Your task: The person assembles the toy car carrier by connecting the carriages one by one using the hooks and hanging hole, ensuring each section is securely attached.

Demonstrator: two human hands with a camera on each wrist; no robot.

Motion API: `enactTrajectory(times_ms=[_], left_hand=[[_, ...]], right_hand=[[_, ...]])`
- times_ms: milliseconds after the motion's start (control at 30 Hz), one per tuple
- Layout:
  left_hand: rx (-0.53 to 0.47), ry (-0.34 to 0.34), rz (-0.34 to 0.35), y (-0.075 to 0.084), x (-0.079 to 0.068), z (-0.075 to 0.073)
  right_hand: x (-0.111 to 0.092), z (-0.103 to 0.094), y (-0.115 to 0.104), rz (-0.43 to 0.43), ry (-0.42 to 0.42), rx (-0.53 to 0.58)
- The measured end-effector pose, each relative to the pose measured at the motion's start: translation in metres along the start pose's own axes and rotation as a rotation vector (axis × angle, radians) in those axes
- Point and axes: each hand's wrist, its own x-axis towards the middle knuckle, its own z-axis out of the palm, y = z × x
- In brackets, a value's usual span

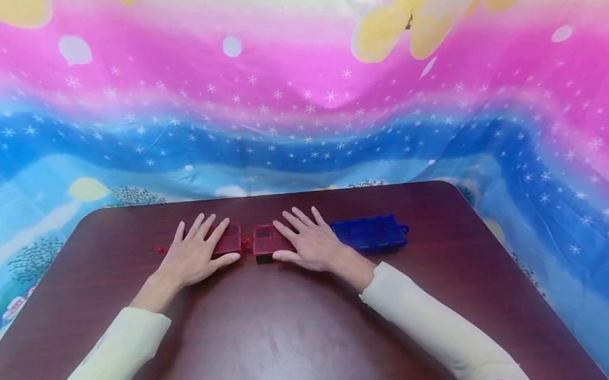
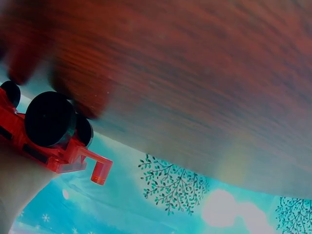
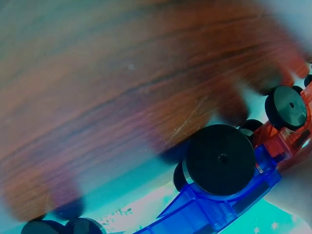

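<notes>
Three see-through plastic toy train cars stand in a row on the table. My left hand [image 1: 197, 254] lies palm down over the left red car [image 1: 231, 238], fingers straight and spread. Its red coupling piece [image 1: 160, 250] pokes out left of that hand. My right hand [image 1: 309, 243], also flat and spread, covers the right part of the middle red car [image 1: 263, 240] and reaches the left end of the blue car [image 1: 370, 234]. Black wheels [image 2: 50, 119] show under the red car in the left wrist view. In the right wrist view, a larger black wheel [image 3: 220, 160] belongs to the blue car.
The dark reddish-brown table [image 1: 285, 332] has rounded far corners. Behind it hangs a pink and blue cloth [image 1: 301, 111] with snowflakes. A red linkage [image 1: 247, 239] lies between the two red cars, and a blue loop [image 1: 405, 230] sticks out at the blue car's right end.
</notes>
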Motion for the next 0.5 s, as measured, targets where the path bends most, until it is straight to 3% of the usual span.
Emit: enactTrajectory(times_ms=[500], left_hand=[[-0.002, 0.016, 0.023, -0.0014, 0.0001, 0.0026]], right_hand=[[0.0025, 0.0067, -0.0008, -0.01, 0.023, -0.005]])
